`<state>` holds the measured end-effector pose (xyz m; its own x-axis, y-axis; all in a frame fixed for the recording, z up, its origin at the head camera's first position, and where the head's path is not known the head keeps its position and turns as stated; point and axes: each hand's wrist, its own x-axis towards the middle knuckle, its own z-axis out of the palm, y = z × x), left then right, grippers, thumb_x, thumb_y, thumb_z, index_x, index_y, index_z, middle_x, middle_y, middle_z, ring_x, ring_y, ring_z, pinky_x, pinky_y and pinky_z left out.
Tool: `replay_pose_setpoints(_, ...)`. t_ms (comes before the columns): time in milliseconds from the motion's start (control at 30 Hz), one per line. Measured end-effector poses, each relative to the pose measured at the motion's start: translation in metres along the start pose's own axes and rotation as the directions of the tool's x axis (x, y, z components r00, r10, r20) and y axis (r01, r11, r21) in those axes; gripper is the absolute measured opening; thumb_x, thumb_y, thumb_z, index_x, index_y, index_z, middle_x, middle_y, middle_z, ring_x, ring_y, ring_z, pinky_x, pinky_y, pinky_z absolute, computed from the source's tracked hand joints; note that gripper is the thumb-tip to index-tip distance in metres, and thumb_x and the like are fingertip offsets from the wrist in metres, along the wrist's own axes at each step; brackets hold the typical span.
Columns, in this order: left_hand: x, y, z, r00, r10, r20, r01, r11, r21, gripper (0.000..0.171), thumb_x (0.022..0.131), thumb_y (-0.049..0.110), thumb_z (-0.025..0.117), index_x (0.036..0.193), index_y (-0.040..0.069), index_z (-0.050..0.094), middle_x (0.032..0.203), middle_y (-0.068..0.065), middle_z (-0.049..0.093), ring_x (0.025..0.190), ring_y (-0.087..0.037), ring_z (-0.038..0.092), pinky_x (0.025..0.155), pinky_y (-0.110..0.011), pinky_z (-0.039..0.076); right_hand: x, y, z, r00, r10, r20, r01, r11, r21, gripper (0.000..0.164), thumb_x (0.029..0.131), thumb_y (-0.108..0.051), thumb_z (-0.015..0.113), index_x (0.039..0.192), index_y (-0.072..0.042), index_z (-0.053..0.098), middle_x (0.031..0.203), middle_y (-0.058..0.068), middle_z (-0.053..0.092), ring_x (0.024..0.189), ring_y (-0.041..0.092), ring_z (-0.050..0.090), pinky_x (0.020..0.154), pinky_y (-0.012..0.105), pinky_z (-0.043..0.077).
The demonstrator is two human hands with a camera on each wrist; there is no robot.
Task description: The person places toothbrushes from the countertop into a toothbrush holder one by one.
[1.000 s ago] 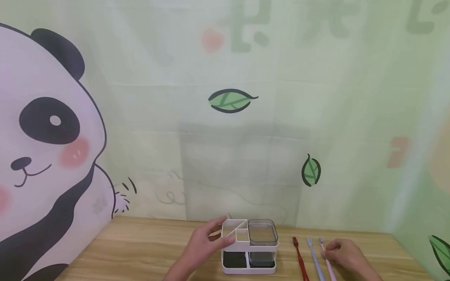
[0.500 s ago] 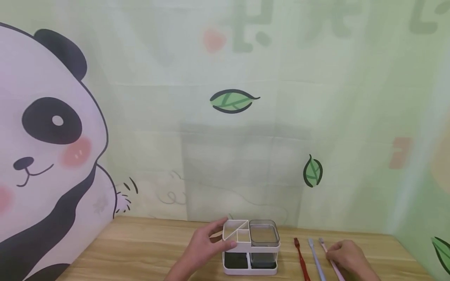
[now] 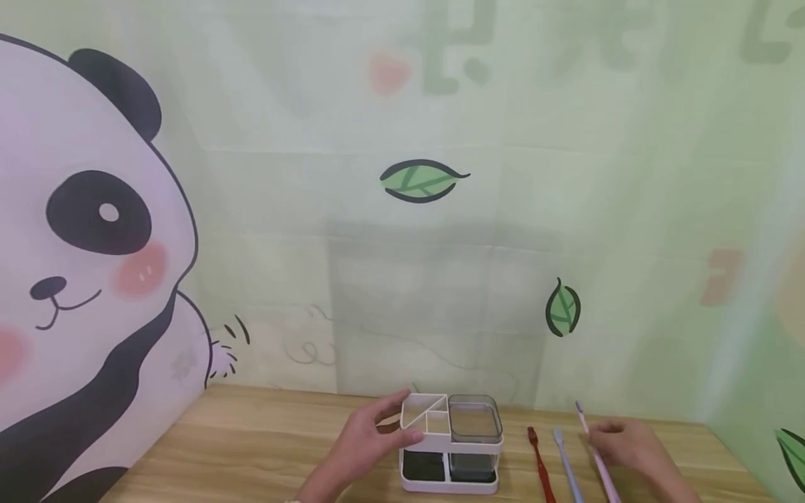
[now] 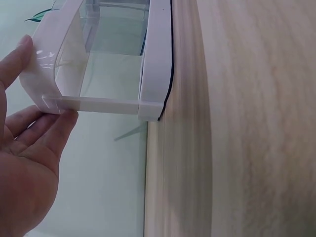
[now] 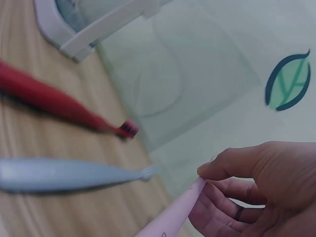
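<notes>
My left hand (image 3: 371, 436) grips the left side of a white toothbrush holder (image 3: 449, 447), thumb on the front and fingers behind its upper tray. A clear grey cup (image 3: 476, 419) sits in the holder's right half. My right hand (image 3: 632, 447) pinches a pink toothbrush (image 3: 597, 457) between thumb and fingers, its head tilted up off the table. In the right wrist view the pink handle (image 5: 175, 212) runs down from the fingertips. To its left lie a light blue toothbrush (image 3: 568, 461) and a red toothbrush (image 3: 538, 461), roughly parallel on the wood.
The wooden table (image 3: 251, 433) ends at a pale green cloth backdrop (image 3: 277, 265) printed with leaves and a panda (image 3: 94, 279). The holder stands left of the toothbrushes.
My right hand has lifted the pink toothbrush's head end, which now points higher. My left hand keeps its grip on the holder. The whole head view has shifted slightly.
</notes>
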<state>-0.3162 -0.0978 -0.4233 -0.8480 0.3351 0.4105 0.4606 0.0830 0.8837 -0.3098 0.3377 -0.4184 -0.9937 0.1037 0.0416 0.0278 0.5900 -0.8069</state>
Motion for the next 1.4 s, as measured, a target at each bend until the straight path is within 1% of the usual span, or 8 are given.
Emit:
replay_pose_setpoints(200,0.002,-0.002,-0.001,0.999,-0.027,0.021,0.027,1.000,-0.013,0.072,0.093,0.015,0.085,0.151,-0.011,0.050,0.144,-0.034,0.057,0.131,-0.050,0.058,0.099,-0.038,0.060,-0.004,-0.024,-0.008,1.000,0.017,0.000,-0.017,0.996,0.091,0.031,0.102,-0.013,0.068,0.119,0.012,0.068,0.099,0.010,0.076,0.090,0.030,0.074,0.085,0.050,0.064)
replay_pose_setpoints(400,0.001,-0.001,-0.002,0.999,-0.041,0.029,0.041,0.999,-0.022,0.074,0.093,0.017,0.085,0.152,-0.010,0.049,0.145,-0.034,0.057,0.129,-0.051,0.059,0.098,-0.038,0.060,-0.010,-0.048,-0.014,0.999,-0.021,-0.042,0.027,0.991,0.132,0.034,0.105,-0.020,0.069,0.120,0.010,0.068,0.101,0.007,0.077,0.091,0.026,0.076,0.097,0.060,0.058)
replay_pose_setpoints(567,0.000,0.000,-0.001,0.998,-0.061,0.024,0.062,0.998,-0.022,0.074,0.092,0.018,0.086,0.153,-0.007,0.050,0.145,-0.034,0.057,0.129,-0.051,0.059,0.098,-0.040,0.060,-0.017,-0.069,-0.017,0.997,-0.038,-0.066,0.048,0.986,0.158,0.044,0.104,-0.031,0.072,0.125,0.007,0.067,0.104,0.006,0.077,0.093,0.021,0.075,0.103,0.067,0.051)
replay_pose_setpoints(667,0.000,0.000,-0.001,0.998,-0.062,0.021,0.062,0.998,-0.020,0.074,0.092,0.018,0.086,0.152,-0.007,0.051,0.144,-0.033,0.058,0.129,-0.051,0.060,0.099,-0.040,0.060,-0.022,-0.082,-0.016,0.995,-0.065,-0.082,0.078,0.982,0.171,0.047,0.104,-0.034,0.073,0.128,0.006,0.066,0.107,0.006,0.077,0.094,0.018,0.075,0.104,0.060,0.054)
replay_pose_setpoints(800,0.001,-0.001,-0.001,0.999,-0.043,0.017,0.043,0.999,0.000,0.073,0.093,0.018,0.086,0.151,-0.009,0.052,0.144,-0.033,0.058,0.130,-0.050,0.059,0.100,-0.040,0.060,-0.026,-0.099,-0.013,0.987,-0.121,-0.110,0.141,0.970,0.200,0.046,0.104,-0.031,0.073,0.129,0.006,0.065,0.108,0.007,0.078,0.092,0.016,0.076,0.091,0.033,0.063)
replay_pose_setpoints(867,0.001,-0.001,-0.001,0.999,-0.037,0.014,0.037,0.999,0.009,0.072,0.092,0.018,0.086,0.150,-0.009,0.052,0.144,-0.032,0.058,0.130,-0.049,0.059,0.100,-0.041,0.060,-0.027,-0.107,-0.010,0.982,-0.143,-0.125,0.168,0.961,0.218,0.044,0.104,-0.030,0.073,0.128,0.007,0.066,0.107,0.007,0.078,0.090,0.014,0.076,0.083,0.024,0.063)
replay_pose_setpoints(1233,-0.001,0.001,-0.001,0.999,-0.036,0.019,0.036,0.999,-0.014,0.071,0.093,0.015,0.085,0.150,-0.010,0.051,0.145,-0.034,0.057,0.129,-0.049,0.060,0.099,-0.039,0.060,-0.033,-0.150,0.012,0.940,-0.264,-0.216,0.320,0.902,0.290,0.036,0.103,-0.025,0.075,0.120,0.007,0.069,0.102,0.006,0.079,0.086,0.014,0.077,0.082,0.021,0.062)
replay_pose_setpoints(1400,-0.001,0.001,-0.002,0.999,-0.037,0.017,0.037,0.999,-0.015,0.071,0.093,0.014,0.085,0.151,-0.010,0.051,0.146,-0.034,0.056,0.129,-0.050,0.060,0.098,-0.039,0.060,-0.036,-0.168,0.025,0.931,-0.286,-0.227,0.351,0.875,0.334,0.034,0.102,-0.022,0.075,0.119,0.008,0.069,0.102,0.008,0.079,0.086,0.015,0.077,0.084,0.022,0.063)
